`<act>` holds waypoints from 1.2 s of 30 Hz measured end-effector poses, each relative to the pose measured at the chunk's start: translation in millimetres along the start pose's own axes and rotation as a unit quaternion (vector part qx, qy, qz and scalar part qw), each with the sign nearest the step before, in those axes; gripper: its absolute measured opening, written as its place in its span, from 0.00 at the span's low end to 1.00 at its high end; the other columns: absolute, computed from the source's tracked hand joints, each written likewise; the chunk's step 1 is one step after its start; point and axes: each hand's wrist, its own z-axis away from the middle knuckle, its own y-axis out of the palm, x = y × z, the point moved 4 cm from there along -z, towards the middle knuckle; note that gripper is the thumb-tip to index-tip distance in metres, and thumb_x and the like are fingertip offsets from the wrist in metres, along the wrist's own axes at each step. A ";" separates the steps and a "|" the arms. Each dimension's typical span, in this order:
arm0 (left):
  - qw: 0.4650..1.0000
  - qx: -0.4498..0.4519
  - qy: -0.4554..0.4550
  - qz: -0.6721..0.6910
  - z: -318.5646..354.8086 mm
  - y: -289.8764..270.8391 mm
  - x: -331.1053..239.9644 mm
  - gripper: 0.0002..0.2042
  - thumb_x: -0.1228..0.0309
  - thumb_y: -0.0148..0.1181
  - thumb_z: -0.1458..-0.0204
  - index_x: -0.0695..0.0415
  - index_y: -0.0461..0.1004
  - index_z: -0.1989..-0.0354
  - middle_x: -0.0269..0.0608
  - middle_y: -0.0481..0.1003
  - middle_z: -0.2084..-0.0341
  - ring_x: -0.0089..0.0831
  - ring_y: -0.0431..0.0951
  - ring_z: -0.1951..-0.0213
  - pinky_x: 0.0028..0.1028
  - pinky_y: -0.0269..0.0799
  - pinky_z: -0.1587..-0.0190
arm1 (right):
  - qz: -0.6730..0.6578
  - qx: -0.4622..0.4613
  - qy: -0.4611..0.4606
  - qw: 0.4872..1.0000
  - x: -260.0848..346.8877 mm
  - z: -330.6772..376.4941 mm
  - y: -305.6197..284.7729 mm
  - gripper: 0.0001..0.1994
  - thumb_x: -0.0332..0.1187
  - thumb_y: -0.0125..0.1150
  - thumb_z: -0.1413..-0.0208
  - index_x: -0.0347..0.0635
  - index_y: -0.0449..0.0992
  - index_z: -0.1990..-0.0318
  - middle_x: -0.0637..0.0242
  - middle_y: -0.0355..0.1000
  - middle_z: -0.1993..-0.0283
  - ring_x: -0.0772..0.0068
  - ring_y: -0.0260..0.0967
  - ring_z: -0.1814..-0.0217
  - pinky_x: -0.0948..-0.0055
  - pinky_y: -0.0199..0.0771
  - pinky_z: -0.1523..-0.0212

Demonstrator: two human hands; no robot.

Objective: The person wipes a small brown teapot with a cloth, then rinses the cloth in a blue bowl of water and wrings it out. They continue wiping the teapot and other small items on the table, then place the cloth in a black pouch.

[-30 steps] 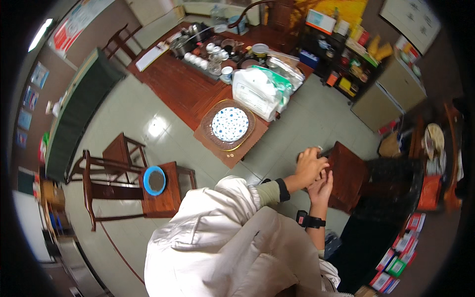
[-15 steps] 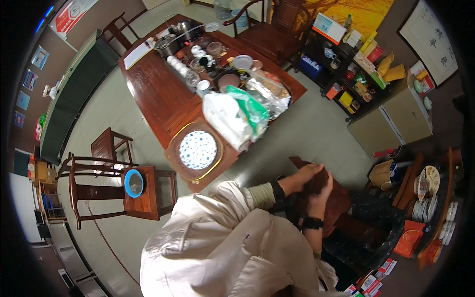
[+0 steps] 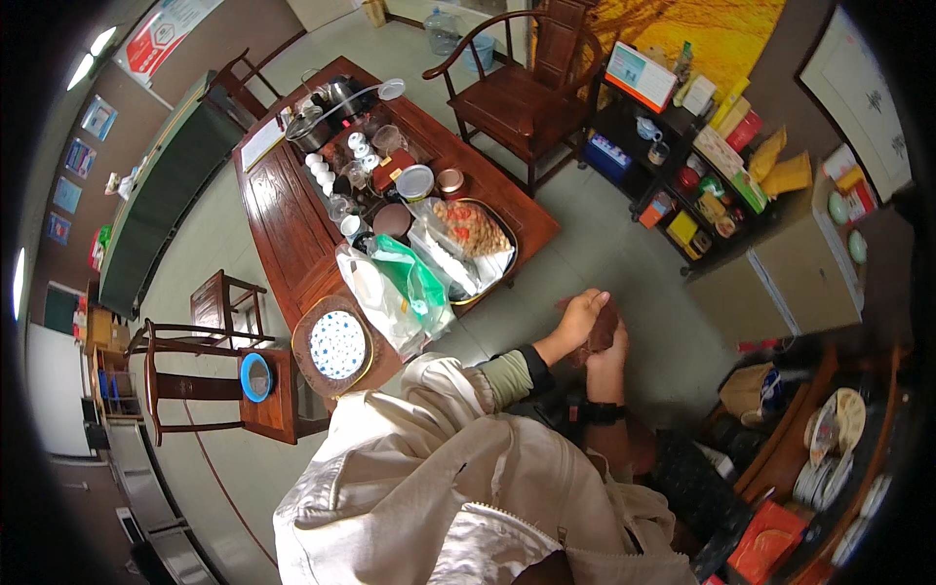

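Out over the floor to the right of the table, my left hand [image 3: 576, 327] and my right hand [image 3: 611, 359] are closed on a bunched brown cloth [image 3: 603, 329]. The left hand's fingers lie over its top, while the right hand cups it from the near right side; part of it is hidden in the palms. A black band circles my right wrist. Left of my hands, at the table's near end, a white plate with blue spots [image 3: 337, 344] sits on a brown mat. White and green plastic bags [image 3: 395, 288] lie beside it.
The wooden table [image 3: 283, 219] carries cups, pots and a bagged tray of food [image 3: 468, 234]. A chair bearing a blue basin [image 3: 255, 376] stands at left, an armchair [image 3: 526, 97] at the far side. Shelves [image 3: 673, 146] and a cabinet [image 3: 780, 273] line the right.
Both hands have moved slightly up and left with the cloth, which is now bunched more tightly. My view has turned, so the table appears shifted left.
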 end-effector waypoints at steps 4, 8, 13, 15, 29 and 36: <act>0.971 -0.076 -0.138 0.177 -50.9 -11.5 8.7 0.18 0.57 0.49 0.38 0.64 0.71 0.63 0.39 0.72 0.70 0.27 0.71 0.68 0.29 0.68 0.62 | -0.005 0.035 0.072 0.997 32.2 -40.0 32.8 0.18 0.43 0.44 0.35 0.38 0.66 0.49 0.60 0.67 0.50 0.63 0.66 0.47 0.61 0.67 0.47; 0.887 -0.050 -0.296 0.352 -101.0 -16.1 -3.5 0.18 0.58 0.52 0.40 0.64 0.68 0.57 0.44 0.72 0.61 0.32 0.74 0.61 0.34 0.70 0.59 | 0.046 0.085 0.055 0.994 65.8 -88.4 80.0 0.15 0.41 0.47 0.37 0.39 0.68 0.52 0.61 0.70 0.53 0.63 0.67 0.49 0.62 0.66 0.46; 0.943 -0.123 -0.153 0.267 -198.9 -12.0 -12.0 0.11 0.67 0.49 0.38 0.64 0.68 0.58 0.40 0.72 0.68 0.29 0.71 0.67 0.31 0.69 0.64 | 0.131 0.167 0.032 0.977 81.1 -152.2 145.5 0.17 0.36 0.52 0.39 0.44 0.64 0.45 0.63 0.65 0.45 0.63 0.63 0.43 0.61 0.63 0.43; 0.925 -0.193 -0.151 0.290 -229.7 -10.4 -1.4 0.11 0.69 0.46 0.37 0.66 0.69 0.61 0.41 0.72 0.71 0.28 0.70 0.70 0.30 0.68 0.67 | 0.198 0.200 0.028 0.959 91.5 -171.6 160.5 0.18 0.36 0.52 0.39 0.44 0.63 0.43 0.63 0.64 0.44 0.63 0.62 0.42 0.61 0.62 0.42; 0.885 -0.289 -0.209 0.299 -283.5 -14.3 66.4 0.17 0.57 0.50 0.39 0.62 0.70 0.66 0.40 0.72 0.72 0.28 0.71 0.73 0.31 0.67 0.71 | 0.319 0.211 0.175 0.907 84.0 -283.4 168.0 0.18 0.36 0.54 0.40 0.37 0.67 0.45 0.62 0.68 0.46 0.64 0.66 0.46 0.64 0.68 0.47; 0.872 -0.228 -0.239 0.362 -275.0 18.9 110.0 0.14 0.61 0.47 0.38 0.61 0.69 0.66 0.40 0.71 0.72 0.31 0.72 0.72 0.32 0.70 0.69 | 0.258 0.150 0.189 0.936 84.6 -296.6 105.6 0.18 0.36 0.56 0.43 0.36 0.69 0.48 0.61 0.70 0.51 0.63 0.67 0.50 0.63 0.68 0.50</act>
